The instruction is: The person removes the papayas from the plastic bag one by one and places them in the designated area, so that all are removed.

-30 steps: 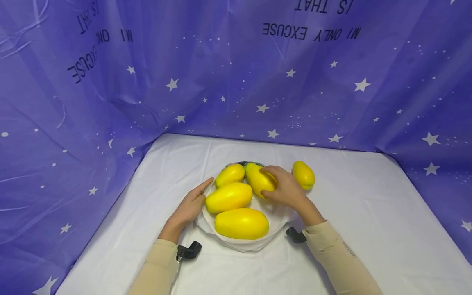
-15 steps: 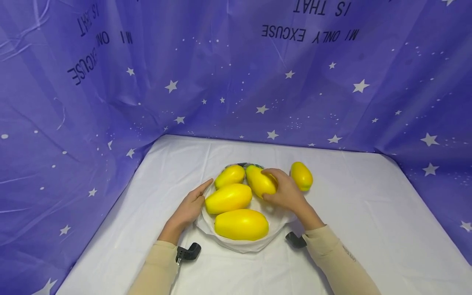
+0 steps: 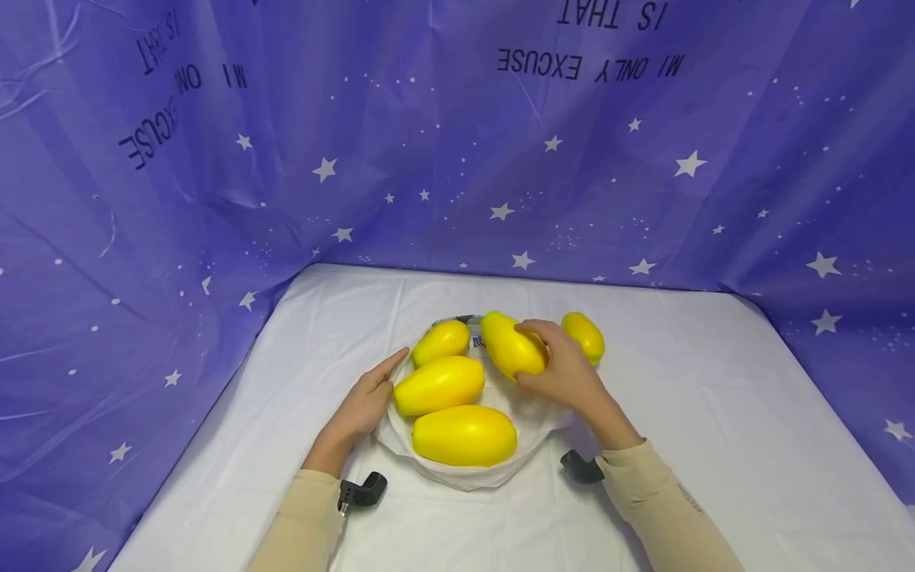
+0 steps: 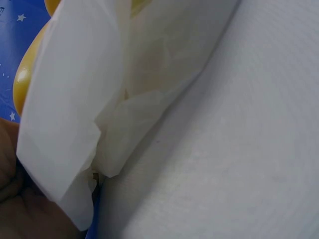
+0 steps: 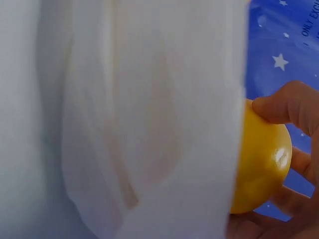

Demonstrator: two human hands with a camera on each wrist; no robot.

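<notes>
A shallow bowl lined with white paper (image 3: 457,475) holds three smooth yellow oval fruits (image 3: 438,384). My right hand (image 3: 539,356) grips a fourth yellow fruit (image 3: 503,343) and holds it just above the bowl's far right side. In the right wrist view my fingers (image 5: 286,107) curl round that fruit (image 5: 261,159) beside the white paper (image 5: 149,124). My left hand (image 3: 377,383) lies with straight fingers against the bowl's left rim. The left wrist view shows the paper lining (image 4: 75,99), a bit of yellow fruit (image 4: 25,79) and my palm (image 4: 15,209).
A further yellow fruit (image 3: 586,334) lies on the white tablecloth (image 3: 715,413) right of the bowl, partly behind my right hand. A purple star-printed cloth (image 3: 214,199) walls in the back and both sides. Black wrist mounts (image 3: 363,488) sit at my sleeves.
My right hand has raised the fruit a little, up and to the right, uncovering a printed patch at the bowl's far side. The left hand stays at the rim.
</notes>
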